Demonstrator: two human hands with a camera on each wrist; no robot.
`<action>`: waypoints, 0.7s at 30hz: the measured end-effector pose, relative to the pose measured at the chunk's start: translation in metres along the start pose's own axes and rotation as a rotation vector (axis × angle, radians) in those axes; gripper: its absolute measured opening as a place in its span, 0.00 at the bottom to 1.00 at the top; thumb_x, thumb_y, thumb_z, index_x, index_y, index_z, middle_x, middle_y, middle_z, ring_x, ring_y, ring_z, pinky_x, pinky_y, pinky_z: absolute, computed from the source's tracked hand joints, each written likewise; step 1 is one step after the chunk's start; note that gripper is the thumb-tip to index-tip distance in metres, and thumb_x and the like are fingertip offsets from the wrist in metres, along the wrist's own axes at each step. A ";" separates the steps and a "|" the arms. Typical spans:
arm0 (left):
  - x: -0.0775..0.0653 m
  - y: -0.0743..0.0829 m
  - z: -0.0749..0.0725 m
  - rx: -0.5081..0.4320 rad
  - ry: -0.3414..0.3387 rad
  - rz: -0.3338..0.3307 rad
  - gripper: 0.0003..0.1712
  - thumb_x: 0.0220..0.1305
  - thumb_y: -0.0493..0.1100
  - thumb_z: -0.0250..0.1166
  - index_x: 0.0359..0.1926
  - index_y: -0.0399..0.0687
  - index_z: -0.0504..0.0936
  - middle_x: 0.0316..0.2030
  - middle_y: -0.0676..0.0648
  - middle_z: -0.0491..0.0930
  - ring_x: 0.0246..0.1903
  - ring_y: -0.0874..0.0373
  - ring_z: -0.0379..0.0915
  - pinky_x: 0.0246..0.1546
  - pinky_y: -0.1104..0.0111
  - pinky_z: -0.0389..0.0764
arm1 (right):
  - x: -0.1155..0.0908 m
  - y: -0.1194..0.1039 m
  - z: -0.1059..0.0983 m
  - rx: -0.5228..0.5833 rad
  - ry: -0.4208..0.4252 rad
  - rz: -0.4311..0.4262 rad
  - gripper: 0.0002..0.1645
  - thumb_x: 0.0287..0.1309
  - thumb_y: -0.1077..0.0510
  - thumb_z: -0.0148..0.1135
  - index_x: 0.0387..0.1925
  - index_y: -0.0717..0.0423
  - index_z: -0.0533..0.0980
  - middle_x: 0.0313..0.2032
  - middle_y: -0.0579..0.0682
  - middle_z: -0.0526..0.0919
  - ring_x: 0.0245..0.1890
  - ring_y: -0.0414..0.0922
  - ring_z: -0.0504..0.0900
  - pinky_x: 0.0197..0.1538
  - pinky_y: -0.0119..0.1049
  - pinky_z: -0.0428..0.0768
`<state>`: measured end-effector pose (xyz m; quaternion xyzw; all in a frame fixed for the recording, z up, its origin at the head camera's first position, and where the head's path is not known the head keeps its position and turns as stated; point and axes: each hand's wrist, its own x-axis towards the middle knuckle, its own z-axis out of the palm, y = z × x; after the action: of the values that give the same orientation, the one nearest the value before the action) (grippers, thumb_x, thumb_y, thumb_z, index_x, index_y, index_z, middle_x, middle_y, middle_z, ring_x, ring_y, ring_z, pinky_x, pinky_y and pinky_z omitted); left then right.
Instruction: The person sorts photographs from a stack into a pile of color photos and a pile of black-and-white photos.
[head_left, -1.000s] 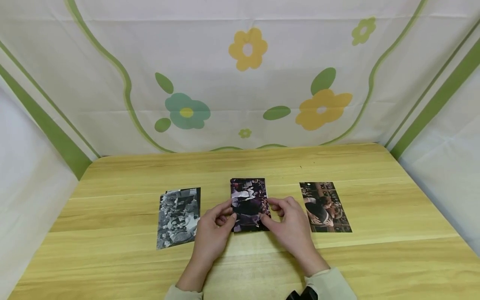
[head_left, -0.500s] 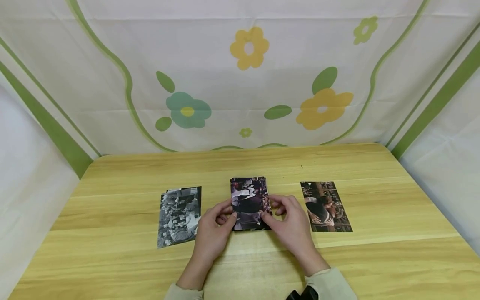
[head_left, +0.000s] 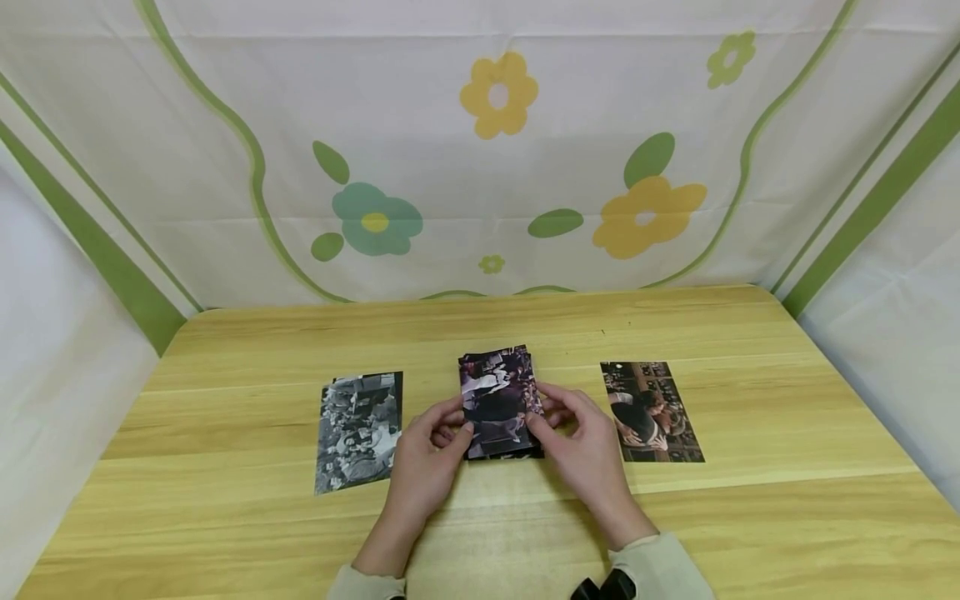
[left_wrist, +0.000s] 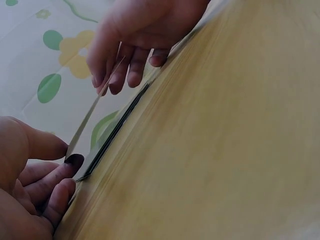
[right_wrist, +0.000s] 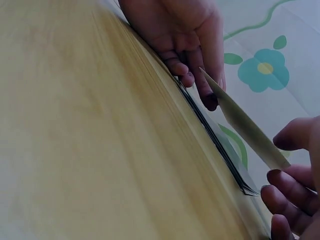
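Note:
A dark purple-toned photo [head_left: 495,404] is raised at a tilt over a small stack of photos [left_wrist: 117,129] on the table, in the middle of the head view. My right hand [head_left: 588,454] pinches its right edge between thumb and fingers; the lifted photo [right_wrist: 245,122] shows edge-on in the right wrist view. On the other side my left hand [head_left: 426,467] pinches the left edge, thumb on top and fingers beneath. A gap shows between this photo and the stack in both wrist views.
To the left lies a black-and-white photo [head_left: 358,433], with a dark edge of another under it. A colour photo [head_left: 651,412] of people embracing lies to the right. Behind the wooden table [head_left: 225,533] hangs a white flowered cloth [head_left: 450,167].
The top photo has come up off the stack, turned slightly and shifted away from the body, so the stack shows below it. The right hand has risen a little; the left stays put.

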<state>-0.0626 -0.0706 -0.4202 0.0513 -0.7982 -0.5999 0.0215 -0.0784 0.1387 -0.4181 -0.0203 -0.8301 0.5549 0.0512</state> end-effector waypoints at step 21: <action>-0.007 0.057 -0.035 -0.094 0.015 0.064 0.26 0.71 0.34 0.71 0.67 0.52 0.84 0.49 0.45 0.87 0.47 0.57 0.80 0.49 0.73 0.81 | -0.006 -0.048 -0.016 0.149 0.037 -0.210 0.25 0.64 0.68 0.72 0.62 0.52 0.85 0.41 0.55 0.86 0.40 0.39 0.81 0.44 0.26 0.82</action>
<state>-0.0554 -0.0875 -0.3557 0.0290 -0.7700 -0.6355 0.0490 -0.0694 0.1343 -0.3684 0.0603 -0.7829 0.6063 0.1256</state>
